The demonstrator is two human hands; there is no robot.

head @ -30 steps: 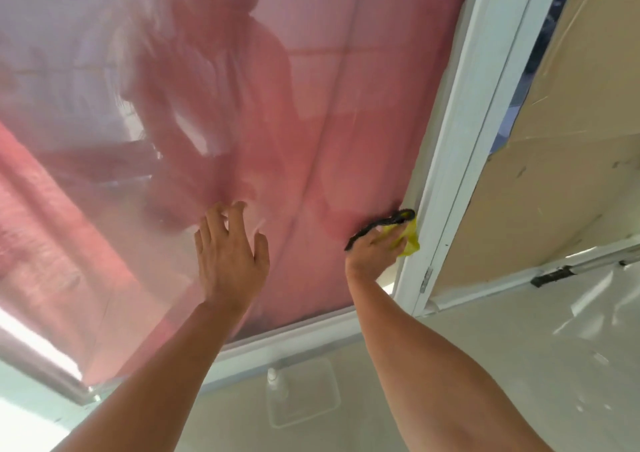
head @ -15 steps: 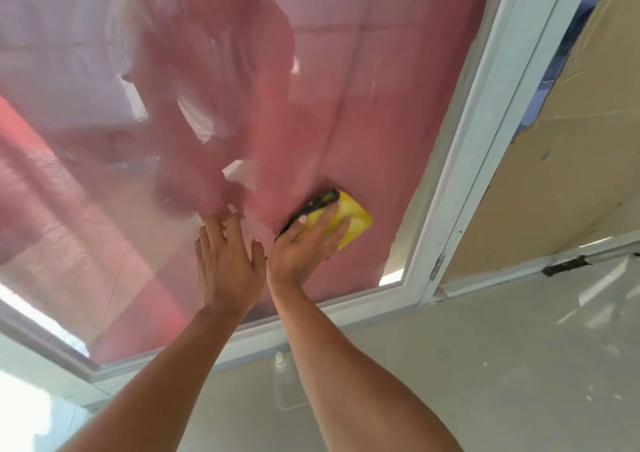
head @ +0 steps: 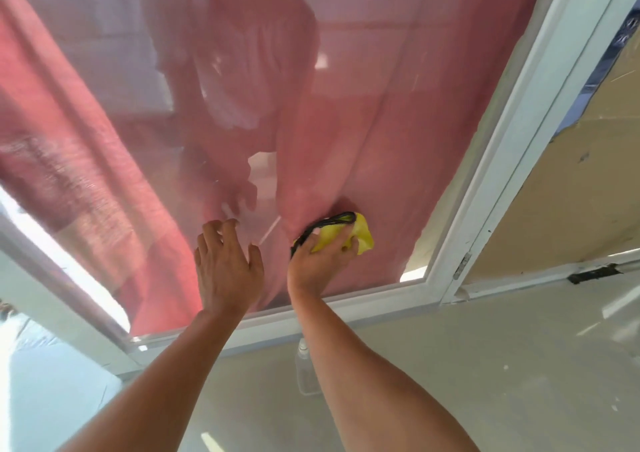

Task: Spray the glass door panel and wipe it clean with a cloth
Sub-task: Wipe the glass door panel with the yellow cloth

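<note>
1. Left of both hands, a red curtain hangs behind the glass door panel.
2. The left hand lies flat on the glass, fingers straight and spread, holding nothing.
3. Just beside it, the right hand presses a yellow cloth with a black edge against the glass, fingers laid nearly straight over it.
4. Below the right wrist, a clear spray bottle stands on the floor, partly hidden by the forearm.
5. Right of the cloth runs the white door frame.
</note>
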